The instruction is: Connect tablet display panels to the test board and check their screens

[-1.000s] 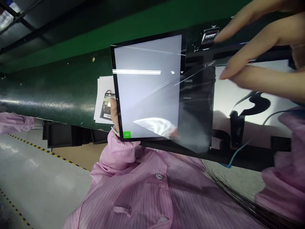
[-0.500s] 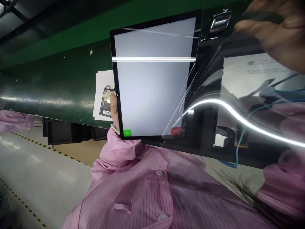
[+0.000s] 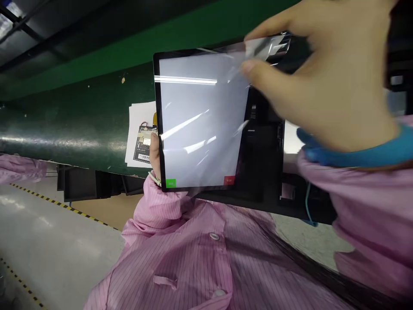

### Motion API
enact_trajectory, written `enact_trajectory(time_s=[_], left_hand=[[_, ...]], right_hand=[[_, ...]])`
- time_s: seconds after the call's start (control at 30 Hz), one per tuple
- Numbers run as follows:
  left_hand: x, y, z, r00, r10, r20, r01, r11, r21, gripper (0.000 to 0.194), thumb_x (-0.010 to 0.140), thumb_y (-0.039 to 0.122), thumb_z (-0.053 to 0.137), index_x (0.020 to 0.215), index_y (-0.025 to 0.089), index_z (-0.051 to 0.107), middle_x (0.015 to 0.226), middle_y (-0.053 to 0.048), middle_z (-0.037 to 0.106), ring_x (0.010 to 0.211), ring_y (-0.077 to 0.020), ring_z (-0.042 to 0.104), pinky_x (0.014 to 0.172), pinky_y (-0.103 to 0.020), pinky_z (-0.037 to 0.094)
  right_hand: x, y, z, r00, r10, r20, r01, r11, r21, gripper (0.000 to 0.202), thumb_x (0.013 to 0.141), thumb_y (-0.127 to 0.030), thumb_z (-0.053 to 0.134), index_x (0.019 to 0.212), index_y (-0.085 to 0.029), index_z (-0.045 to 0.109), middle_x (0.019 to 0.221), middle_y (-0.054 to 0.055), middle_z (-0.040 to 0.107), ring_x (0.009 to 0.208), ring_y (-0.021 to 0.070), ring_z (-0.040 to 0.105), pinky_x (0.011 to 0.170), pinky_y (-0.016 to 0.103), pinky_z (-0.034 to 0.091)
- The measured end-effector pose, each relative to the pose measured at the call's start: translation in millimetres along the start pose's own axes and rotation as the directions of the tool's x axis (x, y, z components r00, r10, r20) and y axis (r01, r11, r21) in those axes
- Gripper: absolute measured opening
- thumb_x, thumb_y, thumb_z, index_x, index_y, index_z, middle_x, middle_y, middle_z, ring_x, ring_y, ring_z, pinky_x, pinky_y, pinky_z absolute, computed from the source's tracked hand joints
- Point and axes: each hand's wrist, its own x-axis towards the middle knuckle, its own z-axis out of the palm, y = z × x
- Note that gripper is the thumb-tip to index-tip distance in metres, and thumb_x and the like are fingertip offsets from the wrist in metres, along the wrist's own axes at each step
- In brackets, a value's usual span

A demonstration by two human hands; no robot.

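A tablet (image 3: 201, 125) with a lit white screen is held up in front of my chest, tilted a little. Small green and red boxes show along its lower edge. My left hand (image 3: 155, 156) grips its left side, the thumb on the edge and the other fingers hidden behind. Over the tablet's upper right corner, my right hand (image 3: 319, 82) pinches a clear protective film (image 3: 263, 48) between thumb and fingers. The film lies across the screen with bright wrinkles and streaks. A blue wrist strap (image 3: 358, 148) circles my right wrist.
Left of the tablet, paper sheets (image 3: 131, 146) lie on the green bench (image 3: 74, 125), bearing a circuit board with a label (image 3: 143, 146). A dark mat (image 3: 258, 185) with parts is on the right. Black trays (image 3: 80, 183) stand below the bench. Another person's pink sleeve (image 3: 21, 167) shows far left.
My right hand has come from the upper right in to the tablet's upper right corner, bringing the film back over the screen. The tablet has tilted slightly in my left hand.
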Motion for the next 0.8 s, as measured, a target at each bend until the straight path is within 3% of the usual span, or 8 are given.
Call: enact_trajectory(time_s=[0.1, 0.2, 0.33, 0.4, 0.5, 0.6, 0.7, 0.8], left_hand=[[1.8, -0.2, -4.4, 0.999, -0.017, -0.030, 0.018, 0.999, 0.038, 0.073, 0.094, 0.078, 0.031, 0.130, 0.027, 0.069, 0.131, -0.006, 0.072, 0.138, -0.0335, 0.058, 0.103, -0.049, 0.057], [1.3, 2.8, -2.5, 0.996, -0.089, 0.002, 0.089, 0.996, -0.022, 0.078, 0.089, 0.083, 0.034, 0.128, 0.026, 0.070, 0.130, -0.007, 0.072, 0.140, -0.0346, 0.055, 0.109, -0.048, 0.053], [-2.7, 11.5, 10.9, 0.994, -0.091, 0.052, 0.099, 0.979, -0.180, 0.076, 0.095, 0.076, 0.028, 0.138, 0.024, 0.063, 0.141, -0.008, 0.066, 0.141, -0.0321, 0.055, 0.118, -0.048, 0.046], [-3.8, 14.7, 15.5, 0.996, -0.090, 0.015, 0.091, 0.971, -0.223, 0.070, 0.100, 0.066, 0.024, 0.139, 0.022, 0.061, 0.143, -0.008, 0.064, 0.141, -0.0274, 0.055, 0.121, -0.043, 0.043], [-2.7, 14.6, 14.2, 0.989, -0.106, -0.104, 0.083, 0.976, -0.202, 0.065, 0.102, 0.061, 0.024, 0.133, 0.019, 0.064, 0.138, -0.005, 0.065, 0.147, -0.0194, 0.047, 0.123, -0.030, 0.039], [-0.1, 12.0, 7.6, 0.997, -0.061, -0.038, 0.052, 0.980, -0.191, 0.061, 0.101, 0.063, 0.031, 0.125, 0.021, 0.068, 0.133, -0.004, 0.068, 0.150, -0.0183, 0.044, 0.124, -0.027, 0.037], [1.0, 13.0, 2.2, 0.993, 0.000, 0.118, 0.023, 0.980, -0.198, 0.053, 0.098, 0.061, 0.040, 0.118, 0.023, 0.071, 0.130, -0.005, 0.072, 0.149, -0.0227, 0.045, 0.125, -0.034, 0.037], [-0.2, 18.6, -0.1, 0.991, -0.077, 0.114, 0.093, 0.986, -0.137, 0.057, 0.094, 0.066, 0.045, 0.115, 0.021, 0.072, 0.126, -0.008, 0.075, 0.147, -0.0310, 0.049, 0.122, -0.046, 0.041]], right_hand=[[-11.9, -18.8, 14.8, 0.979, -0.182, -0.087, 0.127, 0.891, -0.436, 0.059, 0.098, -0.042, 0.053, 0.151, -0.018, 0.047, 0.167, 0.015, 0.031, 0.150, 0.0470, 0.033, 0.124, 0.068, 0.023], [-24.5, -25.0, 35.3, 0.939, -0.332, 0.089, 0.344, 0.894, -0.286, 0.078, 0.092, -0.058, 0.062, 0.155, -0.018, 0.041, 0.164, 0.019, 0.034, 0.151, 0.0483, 0.032, 0.123, 0.072, 0.025], [-34.2, -23.5, 60.7, 0.896, -0.386, 0.219, 0.416, 0.902, -0.115, 0.106, 0.076, -0.061, 0.081, 0.159, -0.017, 0.033, 0.166, 0.021, 0.031, 0.155, 0.0487, 0.024, 0.124, 0.074, 0.025], [-39.7, -23.7, 67.3, 0.886, -0.413, 0.210, 0.447, 0.881, -0.157, 0.087, 0.083, -0.051, 0.078, 0.153, -0.013, 0.042, 0.161, 0.022, 0.040, 0.151, 0.0441, 0.035, 0.121, 0.068, 0.035], [-50.3, -26.4, 70.4, 0.864, -0.473, 0.172, 0.503, 0.831, -0.239, 0.035, 0.098, -0.026, 0.061, 0.130, -0.011, 0.063, 0.135, 0.018, 0.066, 0.128, 0.0322, 0.060, 0.101, 0.049, 0.057], [-56.0, -25.8, 69.1, 0.878, -0.472, 0.077, 0.477, 0.853, -0.211, 0.031, 0.103, -0.023, 0.049, 0.126, -0.012, 0.066, 0.120, 0.014, 0.072, 0.114, 0.0281, 0.065, 0.095, 0.045, 0.059], [-51.4, -15.9, 66.9, 0.945, -0.324, -0.044, 0.320, 0.943, -0.091, 0.048, 0.102, -0.037, 0.047, 0.146, -0.017, 0.053, 0.138, 0.016, 0.062, 0.130, 0.0340, 0.055, 0.112, 0.058, 0.047], [-43.1, 0.3, 68.1, 0.978, -0.198, -0.070, 0.197, 0.980, -0.030, 0.062, 0.099, -0.047, 0.049, 0.155, -0.022, 0.040, 0.151, 0.017, 0.048, 0.143, 0.0386, 0.042, 0.119, 0.068, 0.035]])
